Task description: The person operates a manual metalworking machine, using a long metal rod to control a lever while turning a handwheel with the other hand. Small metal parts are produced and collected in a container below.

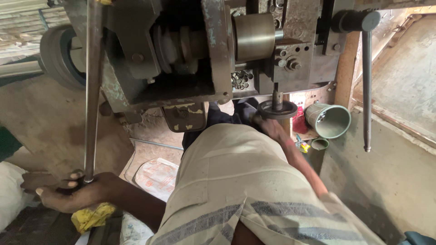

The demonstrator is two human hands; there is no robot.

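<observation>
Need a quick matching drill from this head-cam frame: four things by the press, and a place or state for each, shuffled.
Things:
1. left hand
2. right hand
3. green cup
4. yellow cloth

Places or states:
A. lies on its side, right of the machine
B. at the dark round die plate under the punch
C. grips the lower end of the long lever rod
D. crumpled just below the left hand

Pairs: 1-C, 2-B, 3-A, 4-D
</observation>
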